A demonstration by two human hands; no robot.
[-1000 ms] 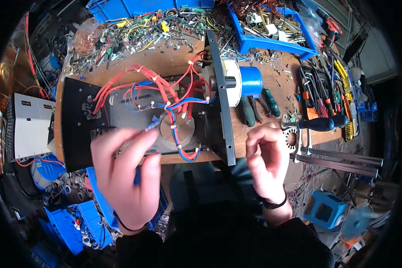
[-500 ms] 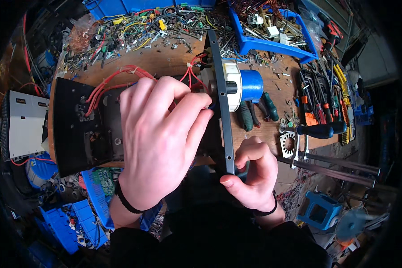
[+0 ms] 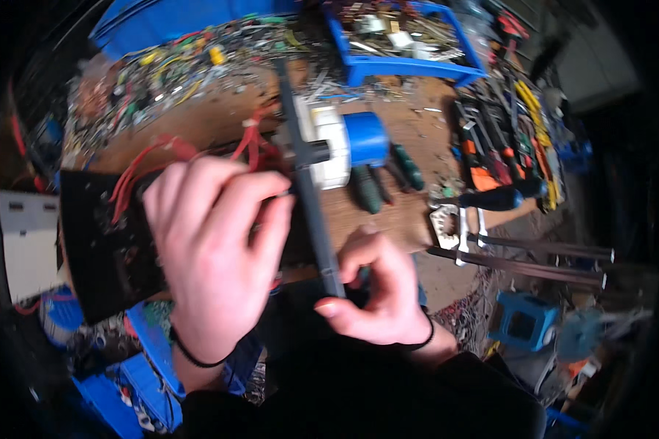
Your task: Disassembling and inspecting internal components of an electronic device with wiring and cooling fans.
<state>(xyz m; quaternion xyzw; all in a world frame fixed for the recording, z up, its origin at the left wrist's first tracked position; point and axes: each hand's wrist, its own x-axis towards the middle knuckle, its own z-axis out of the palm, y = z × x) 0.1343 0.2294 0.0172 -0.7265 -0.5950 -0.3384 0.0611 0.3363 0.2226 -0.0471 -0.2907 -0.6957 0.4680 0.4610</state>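
Observation:
A dark metal panel (image 3: 316,219) stands on edge, tilted, with a blue-capped white round socket (image 3: 364,139) on its right face. Near the panel's left side, my left hand (image 3: 216,245) is closed in a pinch; what lies between its fingertips is too small and blurred to make out. My right hand (image 3: 381,296) curls round the panel's near lower end, thumb on one side and bent fingers on the other. Red wires (image 3: 250,143) run behind the left hand toward the panel. A black housing (image 3: 102,249) lies to the left, partly covered by the left hand.
Loose scrap parts (image 3: 176,80) cover the far side of the wooden bench (image 3: 417,110). A blue bin (image 3: 417,69) of metal pieces stands at the back. Green-handled tools (image 3: 366,189) lie beside the socket; pliers and screwdrivers (image 3: 490,139) fill the right end. Blue crates (image 3: 150,384) sit below left.
The whole view has shifted, with bench things now further left in the picture and blurred. The panel leans more. Both hands keep much the same pose beside it.

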